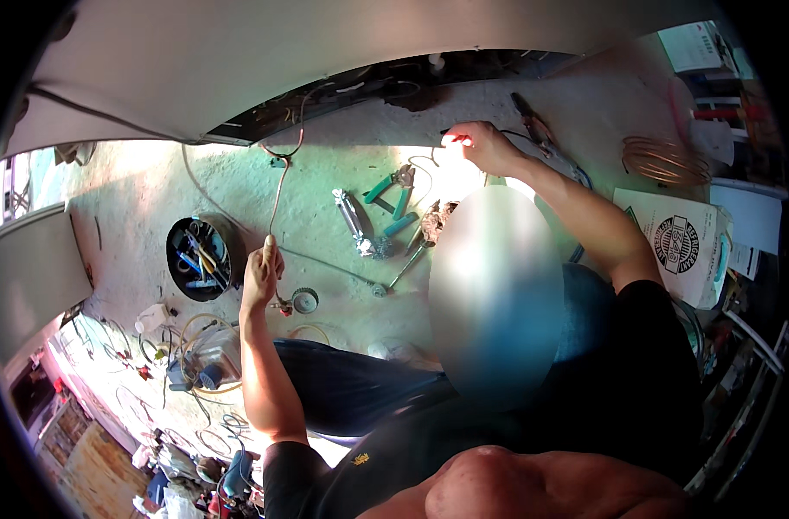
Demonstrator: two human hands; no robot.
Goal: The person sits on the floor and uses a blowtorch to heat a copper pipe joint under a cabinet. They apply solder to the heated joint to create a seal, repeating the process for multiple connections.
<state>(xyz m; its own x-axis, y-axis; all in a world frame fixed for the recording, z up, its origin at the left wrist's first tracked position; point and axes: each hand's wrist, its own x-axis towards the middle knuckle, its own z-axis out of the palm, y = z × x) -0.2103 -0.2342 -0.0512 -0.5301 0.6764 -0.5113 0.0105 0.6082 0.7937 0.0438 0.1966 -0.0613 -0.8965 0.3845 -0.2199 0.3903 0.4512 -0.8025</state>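
Observation:
My left hand (262,272) is closed around the lower end of a thin copper-coloured tube (282,186). That tube rises, slightly bent, to the dark open base (325,91) of a large pale appliance (265,52). Just below the hand, a small round gauge (305,300) rests on the floor. Farther right, my right hand (481,145) is held near the appliance's lower edge in strong glare, its fingers curled together. What they hold, if anything, is washed out. Between the hands lie green-handled pliers (380,190) and a shiny silver item (351,221).
A black bucket of hand tools (230,238) stands left. A copper tubing coil (662,162) and a white carton (658,212) sit right. Hoses and a clear container (217,350) lie at lower left. A thin rod (325,264) crosses the floor. A blurred oval covers the centre right.

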